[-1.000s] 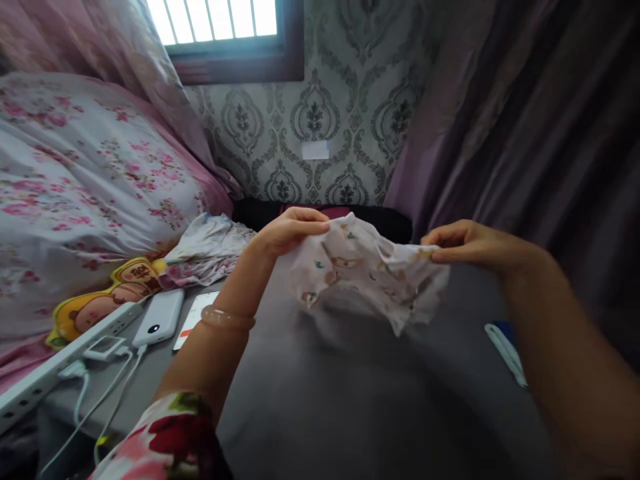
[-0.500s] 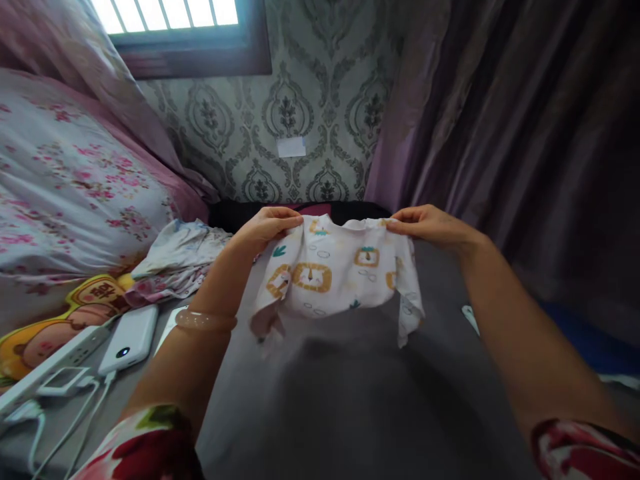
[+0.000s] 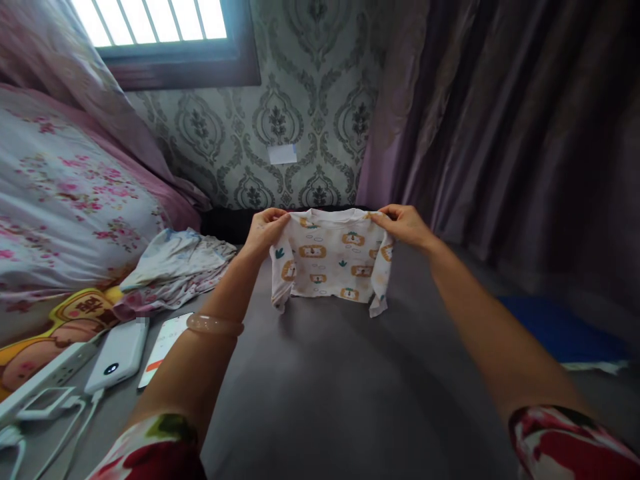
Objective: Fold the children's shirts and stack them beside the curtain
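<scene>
A small white long-sleeved shirt (image 3: 330, 260) printed with orange lion faces and green leaves hangs between my two hands. My left hand (image 3: 267, 229) pinches its left shoulder, fingers closed on the fabric. At the opposite shoulder, my right hand (image 3: 404, 225) grips the cloth in the same way. The collar faces up, both sleeves droop at the sides, and the hem hangs close to the grey sheet (image 3: 330, 387); whether it touches I cannot tell.
To the left lie crumpled clothes (image 3: 175, 267), a phone (image 3: 163, 350), a white power bank (image 3: 117, 353), a power strip (image 3: 55, 367) with cables and a yellow cartoon cushion (image 3: 75, 313). A blue folded item (image 3: 555, 327) is at right. Curtains (image 3: 480, 133) hang behind.
The shirt has swung from a billowed, lifted position to hanging flatter, its front now spread out. Both hands still hold the shoulders and have come slightly closer together. The view has shifted a little.
</scene>
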Action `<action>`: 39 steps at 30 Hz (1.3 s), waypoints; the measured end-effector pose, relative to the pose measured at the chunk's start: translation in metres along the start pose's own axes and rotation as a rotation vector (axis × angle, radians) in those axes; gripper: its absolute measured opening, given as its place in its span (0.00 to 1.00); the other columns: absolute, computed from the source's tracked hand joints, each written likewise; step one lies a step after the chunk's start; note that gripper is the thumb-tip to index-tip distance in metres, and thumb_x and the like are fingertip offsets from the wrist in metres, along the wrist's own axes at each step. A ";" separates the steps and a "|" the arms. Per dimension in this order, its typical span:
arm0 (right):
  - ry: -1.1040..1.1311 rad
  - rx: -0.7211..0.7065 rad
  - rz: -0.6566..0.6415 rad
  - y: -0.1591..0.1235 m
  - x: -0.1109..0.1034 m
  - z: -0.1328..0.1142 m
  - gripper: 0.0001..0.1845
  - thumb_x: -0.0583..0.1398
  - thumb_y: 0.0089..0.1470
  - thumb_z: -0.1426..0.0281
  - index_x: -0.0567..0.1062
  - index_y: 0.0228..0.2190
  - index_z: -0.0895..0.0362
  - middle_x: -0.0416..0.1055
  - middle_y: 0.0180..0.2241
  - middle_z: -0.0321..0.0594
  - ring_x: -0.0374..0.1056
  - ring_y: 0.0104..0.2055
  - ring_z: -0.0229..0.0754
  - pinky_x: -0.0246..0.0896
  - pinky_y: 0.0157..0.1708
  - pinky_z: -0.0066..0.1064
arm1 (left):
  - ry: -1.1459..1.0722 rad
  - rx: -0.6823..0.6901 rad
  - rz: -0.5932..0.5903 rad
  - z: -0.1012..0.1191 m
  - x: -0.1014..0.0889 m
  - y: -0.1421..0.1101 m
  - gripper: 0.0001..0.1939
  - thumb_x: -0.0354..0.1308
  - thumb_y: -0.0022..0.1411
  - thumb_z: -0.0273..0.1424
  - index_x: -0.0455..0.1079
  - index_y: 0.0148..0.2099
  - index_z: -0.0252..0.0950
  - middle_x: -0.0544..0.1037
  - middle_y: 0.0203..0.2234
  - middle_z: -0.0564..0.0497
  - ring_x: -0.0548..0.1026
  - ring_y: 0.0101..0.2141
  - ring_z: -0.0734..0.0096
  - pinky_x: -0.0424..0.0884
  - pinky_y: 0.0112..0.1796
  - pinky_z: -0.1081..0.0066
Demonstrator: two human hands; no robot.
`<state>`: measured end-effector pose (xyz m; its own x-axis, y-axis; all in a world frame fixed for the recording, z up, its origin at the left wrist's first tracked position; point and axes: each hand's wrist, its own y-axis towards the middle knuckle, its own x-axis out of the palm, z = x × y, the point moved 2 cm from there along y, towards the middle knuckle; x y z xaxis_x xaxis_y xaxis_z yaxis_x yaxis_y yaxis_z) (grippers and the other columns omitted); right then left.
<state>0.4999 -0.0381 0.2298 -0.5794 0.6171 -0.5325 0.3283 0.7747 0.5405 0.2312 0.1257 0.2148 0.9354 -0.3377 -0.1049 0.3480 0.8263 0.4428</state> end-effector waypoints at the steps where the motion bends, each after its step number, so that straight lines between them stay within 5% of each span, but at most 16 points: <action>1: -0.026 -0.009 0.009 -0.001 0.000 0.000 0.24 0.61 0.48 0.50 0.77 0.32 0.60 0.73 0.27 0.39 0.64 0.27 0.38 0.57 0.24 0.28 | 0.023 0.013 0.014 -0.002 0.000 0.000 0.13 0.61 0.47 0.39 0.71 0.31 0.33 0.68 0.18 0.56 0.64 0.19 0.76 0.58 0.22 0.76; 10: -0.376 -0.129 0.172 -0.018 0.004 -0.006 0.18 0.55 0.58 0.57 0.77 0.34 0.58 0.75 0.32 0.41 0.67 0.32 0.42 0.59 0.33 0.32 | 0.491 0.309 0.252 0.000 -0.007 -0.015 0.09 0.55 0.56 0.35 0.73 0.32 0.36 0.72 0.25 0.52 0.69 0.31 0.67 0.65 0.35 0.69; 19: -0.824 -0.292 0.255 -0.077 -0.010 -0.039 0.26 0.43 0.66 0.52 0.73 0.42 0.55 0.73 0.40 0.42 0.69 0.36 0.43 0.54 0.28 0.30 | 0.773 0.684 0.396 0.031 -0.024 -0.081 0.11 0.49 0.67 0.36 0.71 0.39 0.38 0.70 0.34 0.46 0.66 0.42 0.59 0.60 0.48 0.58; 23: -0.855 -0.326 0.268 -0.102 -0.024 -0.064 0.26 0.44 0.66 0.52 0.73 0.42 0.55 0.75 0.38 0.42 0.69 0.36 0.43 0.54 0.27 0.30 | 0.820 0.719 0.439 0.051 -0.040 -0.115 0.11 0.49 0.68 0.37 0.71 0.42 0.38 0.70 0.38 0.45 0.65 0.45 0.58 0.56 0.51 0.55; 29: -0.698 -0.420 0.230 -0.142 -0.057 -0.119 0.21 0.51 0.64 0.52 0.75 0.42 0.53 0.75 0.39 0.44 0.71 0.41 0.48 0.59 0.35 0.36 | 0.986 0.950 0.613 0.089 -0.071 -0.160 0.10 0.52 0.66 0.34 0.72 0.44 0.37 0.68 0.36 0.47 0.67 0.43 0.63 0.54 0.53 0.54; 35: -0.532 -0.316 0.059 -0.149 -0.076 -0.155 0.15 0.56 0.59 0.50 0.76 0.37 0.43 0.73 0.29 0.37 0.67 0.29 0.46 0.58 0.27 0.37 | 1.049 0.995 0.486 0.122 -0.088 -0.173 0.11 0.52 0.66 0.35 0.71 0.44 0.37 0.65 0.38 0.51 0.67 0.47 0.61 0.56 0.53 0.52; 39: -0.432 -0.237 -0.125 -0.131 -0.058 -0.128 0.16 0.58 0.58 0.52 0.77 0.33 0.50 0.71 0.23 0.34 0.63 0.23 0.39 0.54 0.25 0.33 | 1.067 0.832 0.272 0.099 -0.080 -0.156 0.12 0.51 0.66 0.37 0.72 0.41 0.35 0.68 0.37 0.48 0.66 0.45 0.60 0.59 0.50 0.56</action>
<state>0.3954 -0.1930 0.2736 -0.2251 0.5614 -0.7963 0.0686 0.8244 0.5618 0.0961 -0.0213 0.2423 0.6932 0.6076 -0.3876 0.3617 0.1718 0.9163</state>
